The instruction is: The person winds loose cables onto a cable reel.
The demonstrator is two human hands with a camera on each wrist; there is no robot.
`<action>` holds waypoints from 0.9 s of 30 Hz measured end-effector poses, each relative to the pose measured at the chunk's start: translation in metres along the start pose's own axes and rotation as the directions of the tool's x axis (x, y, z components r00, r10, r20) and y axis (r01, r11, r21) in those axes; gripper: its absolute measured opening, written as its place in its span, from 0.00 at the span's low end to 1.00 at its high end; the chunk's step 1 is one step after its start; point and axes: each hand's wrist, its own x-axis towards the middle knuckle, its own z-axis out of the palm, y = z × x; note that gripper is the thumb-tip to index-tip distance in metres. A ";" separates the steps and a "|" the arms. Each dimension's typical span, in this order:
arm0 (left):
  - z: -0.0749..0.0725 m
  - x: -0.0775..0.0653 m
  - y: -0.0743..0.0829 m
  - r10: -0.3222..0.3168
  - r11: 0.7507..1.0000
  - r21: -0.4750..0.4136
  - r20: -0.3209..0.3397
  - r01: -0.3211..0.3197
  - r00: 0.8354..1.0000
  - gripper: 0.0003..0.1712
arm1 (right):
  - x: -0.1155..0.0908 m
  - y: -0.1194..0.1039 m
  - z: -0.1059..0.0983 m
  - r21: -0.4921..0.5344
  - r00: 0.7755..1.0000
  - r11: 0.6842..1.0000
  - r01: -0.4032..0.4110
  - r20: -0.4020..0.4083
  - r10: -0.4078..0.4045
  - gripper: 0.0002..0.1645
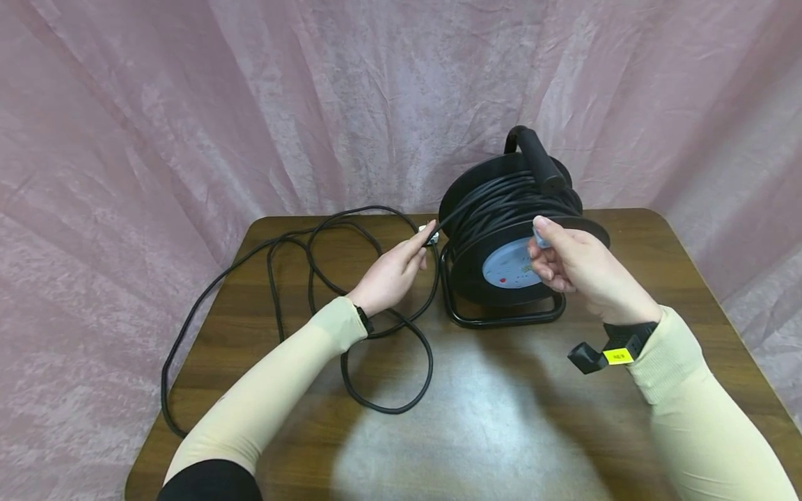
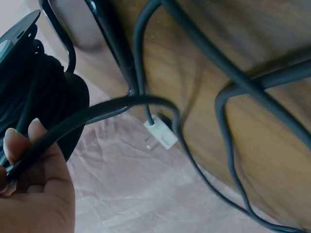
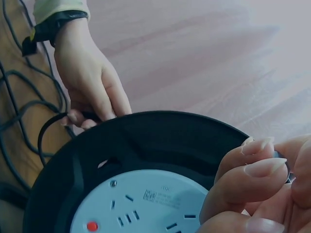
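Note:
A black cable reel point(image 1: 466, 268) stands on its tubular frame, many turns of cable wound on its drum. Its pale blue socket panel point(image 1: 510, 268) has a red button point(image 3: 92, 226). My right hand point(image 1: 579, 268) pinches a small grey-blue knob point(image 1: 540, 238) at the front of the reel. To the left of the drum, my left hand point(image 1: 388, 275) holds the black cable point(image 2: 73, 125) between thumb and fingers where it runs onto the reel. In the left wrist view the cable crosses the fingers and loops away over the table.
Loose loops of cable point(image 1: 390, 410) spread over the left half of the wooden table point(image 1: 489, 417), one running past its left edge. A white plug point(image 2: 161, 132) lies near the back edge, left of the reel. Behind hangs a pink curtain point(image 1: 376, 104).

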 end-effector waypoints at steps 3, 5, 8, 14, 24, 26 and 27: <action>0.001 -0.002 -0.002 0.035 0.999 -0.006 -0.051 -0.036 0.998 0.31 | -0.002 0.000 -0.004 0.004 1.000 1.000 0.005 -0.010 -0.005 0.33; 0.002 -0.002 -0.002 0.066 0.998 -0.008 -0.089 -0.067 0.994 0.31 | -0.003 0.000 -0.006 -0.001 1.000 1.000 0.007 -0.020 -0.007 0.33; 0.003 -0.002 -0.003 0.112 0.994 0.001 -0.116 -0.112 0.987 0.31 | -0.004 0.000 -0.009 -0.011 0.999 1.000 0.005 -0.035 -0.005 0.33; 0.004 0.000 -0.002 0.128 0.992 0.004 -0.090 -0.129 0.988 0.31 | -0.005 0.002 -0.013 -0.029 0.999 1.000 0.000 -0.038 -0.001 0.34; 0.012 0.001 -0.004 0.043 0.999 -0.022 -0.012 -0.044 0.999 0.31 | -0.008 0.004 -0.019 -0.032 0.999 0.999 -0.012 -0.039 0.011 0.36; 0.014 0.001 -0.004 0.044 0.999 -0.019 -0.012 -0.044 0.999 0.31 | -0.008 0.004 -0.021 -0.035 0.999 0.999 -0.016 -0.047 0.015 0.36; 0.014 0.001 -0.004 0.043 0.999 -0.015 -0.012 -0.043 0.999 0.31 | -0.009 0.005 -0.022 -0.035 0.999 0.999 -0.017 -0.049 0.015 0.36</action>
